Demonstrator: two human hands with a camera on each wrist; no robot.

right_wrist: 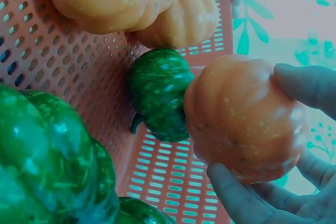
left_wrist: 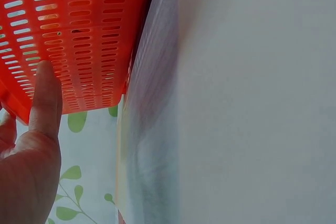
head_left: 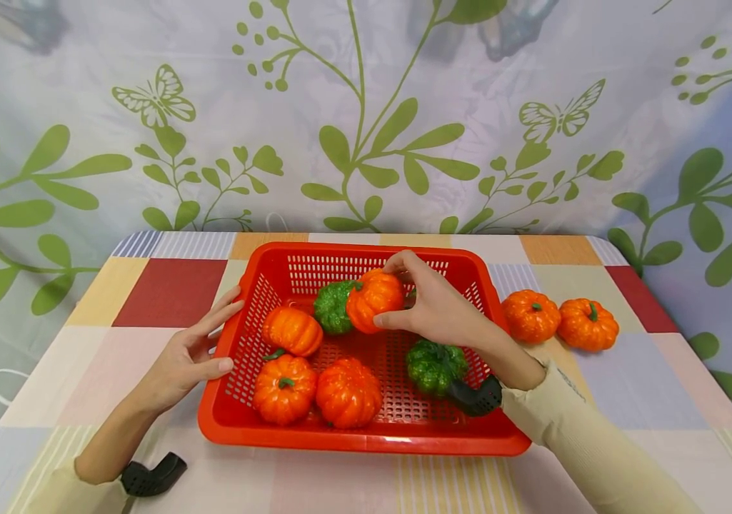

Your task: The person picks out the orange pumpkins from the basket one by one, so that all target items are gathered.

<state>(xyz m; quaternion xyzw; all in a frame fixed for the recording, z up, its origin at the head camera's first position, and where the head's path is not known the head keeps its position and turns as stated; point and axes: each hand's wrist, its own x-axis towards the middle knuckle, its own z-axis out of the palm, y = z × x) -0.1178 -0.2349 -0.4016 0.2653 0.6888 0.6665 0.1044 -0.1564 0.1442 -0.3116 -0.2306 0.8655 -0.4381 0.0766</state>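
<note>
My right hand point(head_left: 433, 303) pinches a small orange pumpkin point(head_left: 375, 300) between thumb and fingers, inside the red plastic basket point(head_left: 366, 444). In the right wrist view the held pumpkin point(right_wrist: 244, 119) overlaps a green pumpkin point(right_wrist: 160, 93). Fairly straight fingers of my left hand point(head_left: 179, 364) touch the basket's left rim; the left wrist view has one finger lying along the slotted outer wall point(left_wrist: 79, 40). Three other orange pumpkins, one of them a redder orange point(head_left: 348, 392), lie in the basket's left half. A dark green pumpkin point(head_left: 436, 368) sits at the right, below my right wrist.
Two more orange pumpkins point(head_left: 531, 316) point(head_left: 588, 325) stand on the table just right of the basket. A patchwork-checked cloth point(head_left: 635, 385) covers the table. Behind it hangs a leaf-and-butterfly curtain point(head_left: 366, 114). Another green pumpkin is partly hidden behind my right hand.
</note>
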